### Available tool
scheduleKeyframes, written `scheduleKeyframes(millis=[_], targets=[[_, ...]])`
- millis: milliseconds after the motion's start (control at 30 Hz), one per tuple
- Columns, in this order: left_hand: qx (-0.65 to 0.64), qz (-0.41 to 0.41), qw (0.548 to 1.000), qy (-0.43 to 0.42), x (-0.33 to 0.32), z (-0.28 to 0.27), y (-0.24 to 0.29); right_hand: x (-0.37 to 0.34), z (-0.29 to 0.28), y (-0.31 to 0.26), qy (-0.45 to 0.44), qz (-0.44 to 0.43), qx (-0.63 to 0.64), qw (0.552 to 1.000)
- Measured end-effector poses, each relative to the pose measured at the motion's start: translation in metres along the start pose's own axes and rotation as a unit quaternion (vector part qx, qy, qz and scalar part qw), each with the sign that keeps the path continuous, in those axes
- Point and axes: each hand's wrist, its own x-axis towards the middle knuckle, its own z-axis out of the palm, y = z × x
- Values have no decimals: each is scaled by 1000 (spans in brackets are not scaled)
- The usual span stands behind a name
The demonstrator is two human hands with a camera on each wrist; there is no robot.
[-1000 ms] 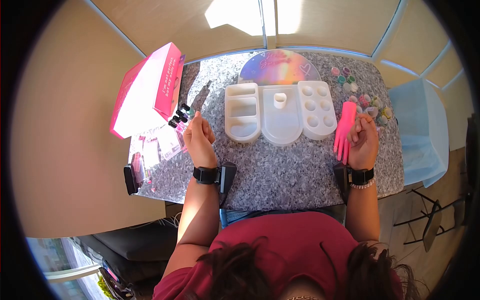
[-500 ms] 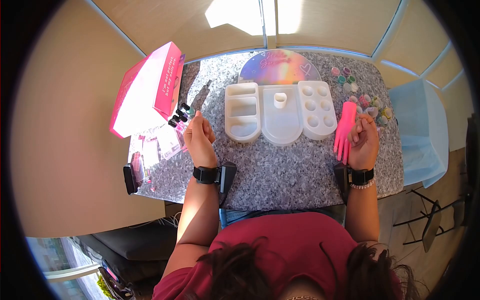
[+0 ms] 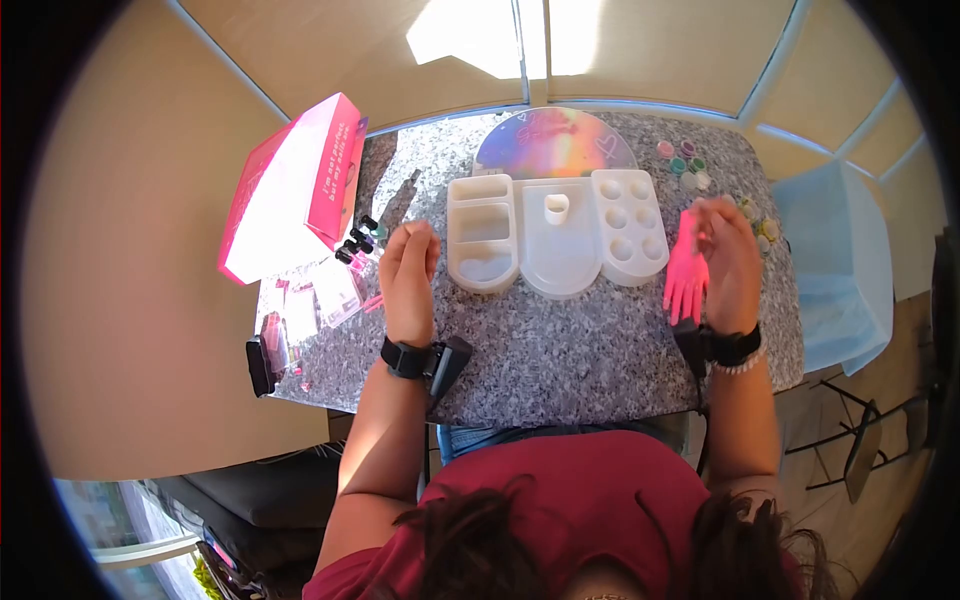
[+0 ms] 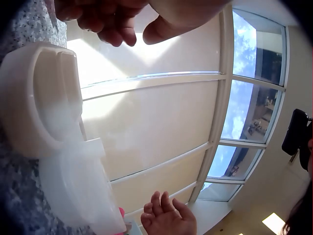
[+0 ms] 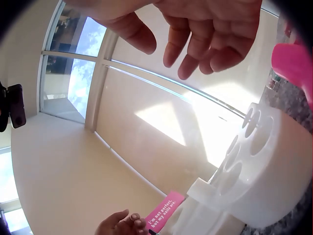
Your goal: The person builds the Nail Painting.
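Observation:
My left hand (image 3: 407,285) hovers over the table's left half, loosely curled and holding nothing. Beyond its fingertips, several small black-capped bottles (image 3: 358,238) lie near the pink box (image 3: 333,170). On the other side, my right hand (image 3: 733,268) is raised with relaxed fingers and nothing in them. It overlaps a bright pink model hand (image 3: 684,275) lying on the table, part of which it hides. Between my hands sits a white tray organizer (image 3: 560,265) with compartments, round wells and a small white cup (image 3: 556,208). The right wrist view shows the organizer's wells (image 5: 257,134) below my fingers.
An iridescent half-round panel (image 3: 555,145) stands behind the organizer. Several small round pots (image 3: 680,165) lie at the back right, others beyond my right hand. Clear packets (image 3: 335,290) lie at the left. A light-blue covered thing (image 3: 835,260) stands off the table's right edge.
My right hand has lifted and its fingers have loosened, now covering more of the pink model hand. The left hand has shifted slightly, its fingers straighter. The head view has tilted a little.

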Motion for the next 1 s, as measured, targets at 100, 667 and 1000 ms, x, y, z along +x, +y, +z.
scheduleKeyframes(millis=[100,667,1000], targets=[[100,32,994,-44,28,13,16,37,14,-21,-88,42,-145,985],[194,-177,948,-178,188,30,-45,191,-5,66,-189,316,-270,890],[196,-95,955,-200,189,26,-33,190,0,70,-172,290,-232,913]])
